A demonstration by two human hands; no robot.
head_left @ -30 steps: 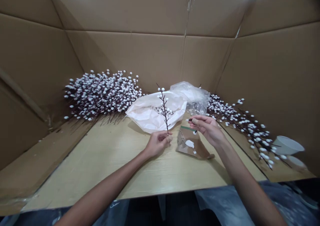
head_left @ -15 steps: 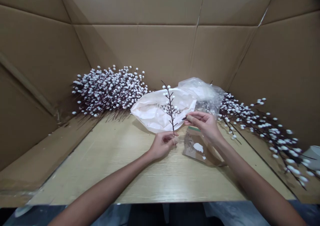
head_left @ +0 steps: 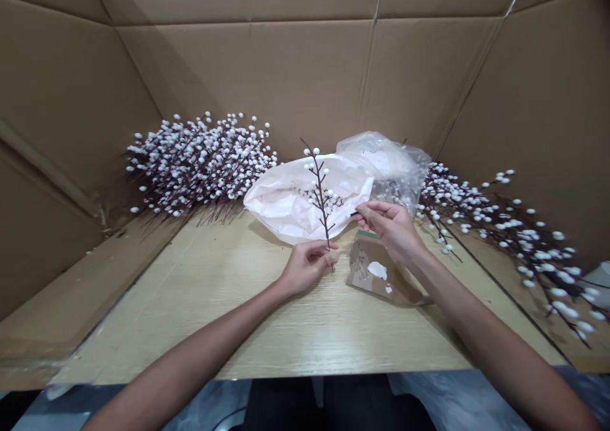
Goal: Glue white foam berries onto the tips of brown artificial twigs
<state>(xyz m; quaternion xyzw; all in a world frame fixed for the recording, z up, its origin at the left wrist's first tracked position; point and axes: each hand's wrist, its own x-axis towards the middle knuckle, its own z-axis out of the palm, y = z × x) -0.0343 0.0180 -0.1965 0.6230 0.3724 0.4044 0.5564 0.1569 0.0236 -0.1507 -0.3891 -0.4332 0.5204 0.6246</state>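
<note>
A dark brown artificial berry stem stands upright over the table, its white berries mostly near the top and several short twigs bare. My left hand pinches it near the bottom. To its right, my right hand is closed with thumb and fingertips on a thin dark stick, whose tip points left, apart from the stem. Behind the stem lies an open white bag with loose white berries inside. Under my right hand sits a brown pouch with a green top edge and a torn white label.
A large heap of white-berry stems lies at the back left. More berry branches spread along the right side. A clear plastic bag rests behind the white bag. Cardboard walls enclose the table on three sides.
The whole view has shifted slightly, with the table scene now higher in the picture. Both hands keep their holds, and the stick's tip shows more clearly.
</note>
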